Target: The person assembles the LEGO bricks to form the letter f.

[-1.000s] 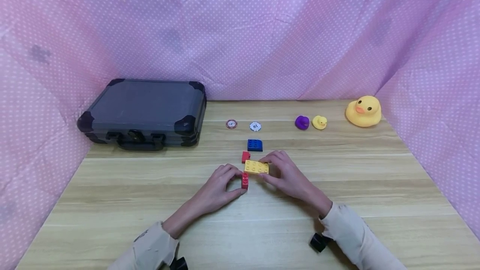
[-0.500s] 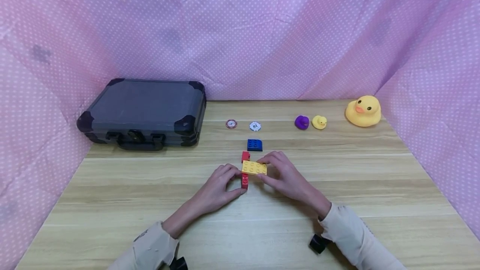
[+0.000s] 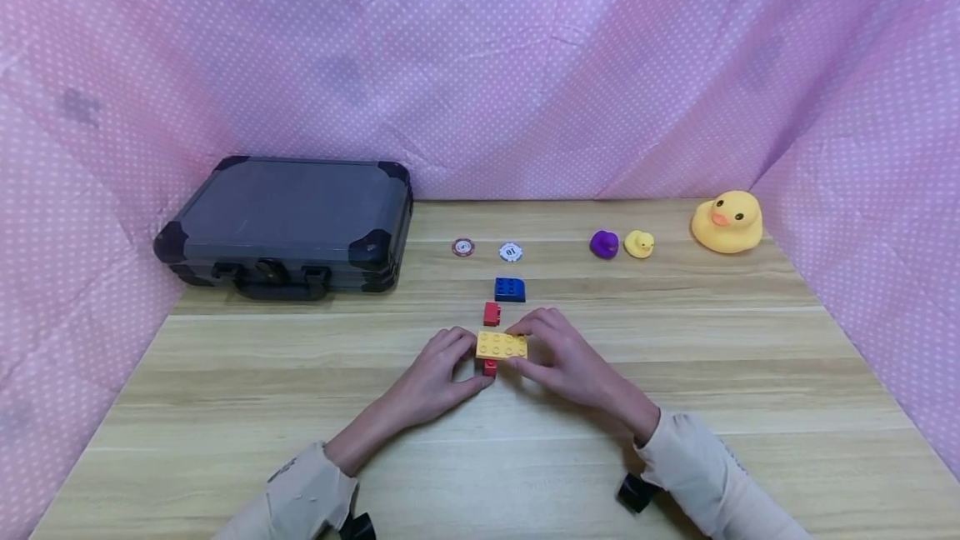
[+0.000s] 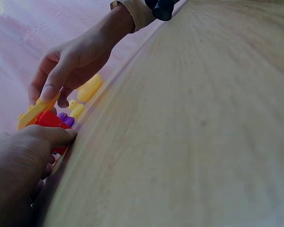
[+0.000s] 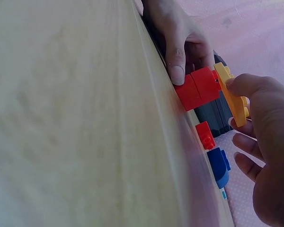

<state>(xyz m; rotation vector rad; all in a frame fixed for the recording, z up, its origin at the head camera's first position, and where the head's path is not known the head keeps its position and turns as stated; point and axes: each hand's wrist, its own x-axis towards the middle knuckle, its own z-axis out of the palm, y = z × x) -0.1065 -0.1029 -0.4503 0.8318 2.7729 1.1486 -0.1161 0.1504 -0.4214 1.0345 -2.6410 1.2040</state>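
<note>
My left hand (image 3: 431,382) pinches a stack of two red toy bricks (image 5: 198,89) between thumb and fingers, low on the table. Between right thumb and fingertips, my right hand (image 3: 573,361) holds a flat yellow toy brick (image 3: 502,346) with studs facing up. That yellow piece sits over the stack's top, covering most of it in the head view; the right wrist view shows it slightly tilted, right at the upper studs. Just beyond lies a single red brick (image 3: 491,313) on its side. A dark blue brick (image 3: 510,289) with a rounded end lies farther back.
A grey case (image 3: 292,207) with black corners stands at back left. Two poker chips, one red-rimmed (image 3: 463,247) and one white (image 3: 511,252), lie behind the blue brick. Toward the right are a purple duck (image 3: 603,244), a small yellow duck (image 3: 639,244) and a large duck (image 3: 726,223).
My right hand has brought the yellow brick left and toward me, from beside the red stack to over it. The left hand has kept its place on the stack.
</note>
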